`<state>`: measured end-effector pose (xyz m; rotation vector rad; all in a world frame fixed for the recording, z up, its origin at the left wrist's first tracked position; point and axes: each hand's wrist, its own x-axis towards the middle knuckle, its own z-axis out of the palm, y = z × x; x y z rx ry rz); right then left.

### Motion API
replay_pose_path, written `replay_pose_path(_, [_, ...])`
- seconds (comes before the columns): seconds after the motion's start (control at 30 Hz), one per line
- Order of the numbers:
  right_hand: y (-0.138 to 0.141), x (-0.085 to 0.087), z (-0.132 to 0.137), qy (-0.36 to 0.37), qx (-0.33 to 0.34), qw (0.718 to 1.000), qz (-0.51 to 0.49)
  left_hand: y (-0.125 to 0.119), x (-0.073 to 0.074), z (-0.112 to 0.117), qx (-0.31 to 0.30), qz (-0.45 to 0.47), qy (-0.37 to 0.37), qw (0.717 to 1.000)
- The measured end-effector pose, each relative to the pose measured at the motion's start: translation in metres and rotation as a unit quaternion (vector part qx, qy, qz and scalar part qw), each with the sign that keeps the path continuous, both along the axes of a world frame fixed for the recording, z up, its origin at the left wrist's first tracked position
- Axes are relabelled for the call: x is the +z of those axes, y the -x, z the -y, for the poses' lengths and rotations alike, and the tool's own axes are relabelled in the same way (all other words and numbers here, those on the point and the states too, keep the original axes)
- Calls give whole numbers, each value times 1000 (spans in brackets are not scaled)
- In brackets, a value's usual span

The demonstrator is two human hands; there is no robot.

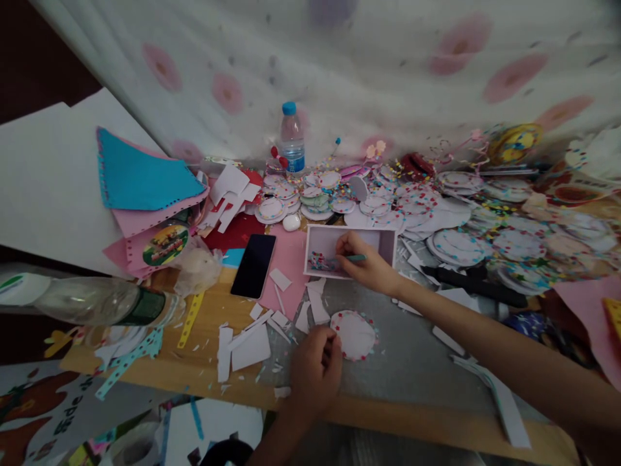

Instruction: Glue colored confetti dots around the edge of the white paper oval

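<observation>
Here, the white box (325,240) holds small colourful pieces (319,261).

Matt paper disc (356,335), smooth glossy phone (253,265), wooden table (206,336), clear plastic bottle (292,137)

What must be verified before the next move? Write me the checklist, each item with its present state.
1. White disc lying on the table, left hand at its edge: ok.
2. Green tool in the right hand: ok.
3. Coloured bits available in the box: ok, gathered toward its left end.
4. Bit picked up at the tool's tip: cannot tell, too small.
5. Work area free of paper scraps: not ok, they lie left of the disc.
6. Bottle at the back upright and capped: ok.
</observation>
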<state>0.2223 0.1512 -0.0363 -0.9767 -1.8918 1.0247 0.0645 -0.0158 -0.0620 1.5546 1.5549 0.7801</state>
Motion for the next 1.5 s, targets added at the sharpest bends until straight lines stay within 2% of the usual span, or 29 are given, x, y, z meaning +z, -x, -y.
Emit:
replay_pose_path(0.3, [2,1,11,-3,-3,1000,-4,0,-2,1,-1,2,5,1000])
replay_pose_path(0.77, [-2,13,3,34,-41,997,-59,0,-2,0,-1,11,18,1000])
replay_pose_path(0.87, [-3,15,0,69,-53,991,-100,0,2,-2,-4,26,47,999])
replay_pose_path(1.03, [-6,14,-14,91,-85,982,-144,2,17,-10,-18,69,101,992])
replay_pose_path(1.13, [-9,16,-20,96,-97,981,-140,4,23,-12,-35,41,88,995])
replay_pose_path(1.3, [-21,23,-19,104,-71,988,-85,4,19,-7,-45,-10,66,997])
replay_pose_path(1.4, [-30,28,-18,103,-73,989,-74,6,22,-5,-32,-70,14,997])
replay_pose_path(1.5, [-34,35,-14,102,-84,987,-88,11,35,-12,14,-131,-70,989])
